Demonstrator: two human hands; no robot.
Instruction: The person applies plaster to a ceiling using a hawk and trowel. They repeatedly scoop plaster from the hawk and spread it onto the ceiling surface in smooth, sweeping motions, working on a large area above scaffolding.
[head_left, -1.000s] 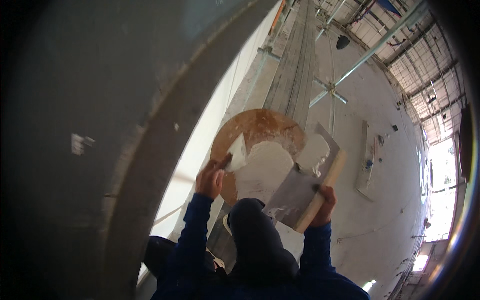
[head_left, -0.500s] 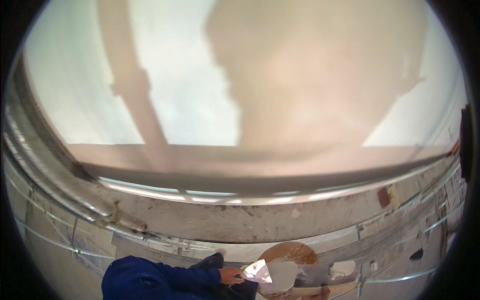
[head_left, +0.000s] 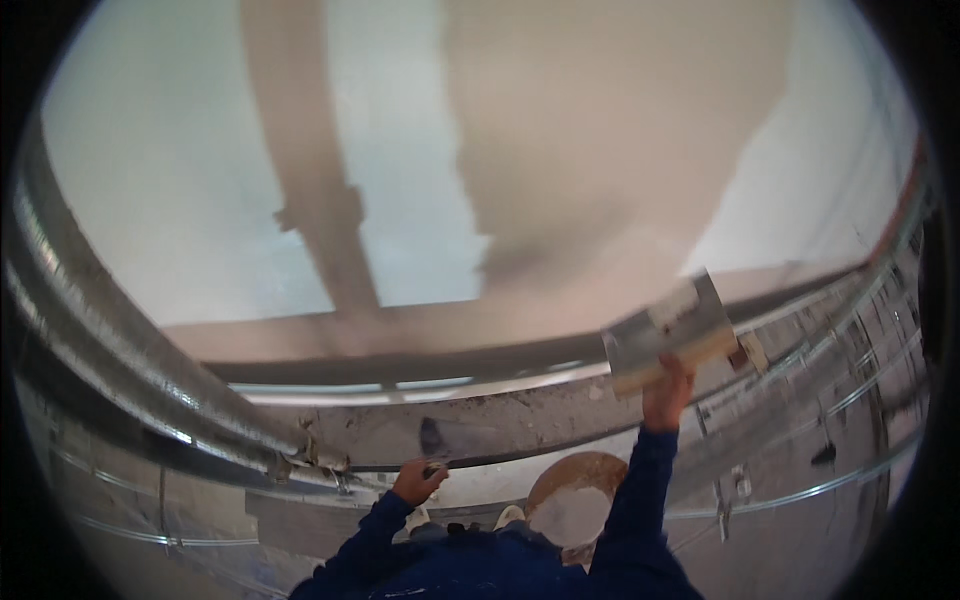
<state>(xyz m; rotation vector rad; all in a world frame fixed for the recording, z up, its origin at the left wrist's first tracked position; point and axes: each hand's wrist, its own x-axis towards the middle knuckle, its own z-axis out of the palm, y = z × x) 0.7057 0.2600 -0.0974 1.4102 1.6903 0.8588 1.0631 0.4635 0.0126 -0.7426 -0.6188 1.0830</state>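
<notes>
My right hand (head_left: pixel 668 393) grips the wooden-edged back of a wide plastering blade (head_left: pixel 638 342), raised at the right before the lower part of the wall (head_left: pixel 560 150). A pale lump of plaster (head_left: pixel 676 306) lies on its grey metal face. Lower left, my left hand (head_left: pixel 418 482) is closed around the dark handle of a putty knife (head_left: pixel 435 469). Its blade is hard to make out against a dark bluish patch above the hand. Between my arms, near my feet, stands a round brown bucket (head_left: pixel 556 479) with whitish plaster (head_left: pixel 575 515) in it.
Thick metal scaffold poles (head_left: pixel 150 330) run along the left side. A dusty ledge (head_left: pixel 520 415) follows the wall's foot, with a reddish-brown block (head_left: pixel 748 352) at its right. Thinner rails (head_left: pixel 800 497) cross at the lower right. Shadows fall on the wall.
My right hand has lifted the wide blade from over the bucket up toward the wall. My left hand, with the putty knife, has moved left, apart from that blade. The view has shifted.
</notes>
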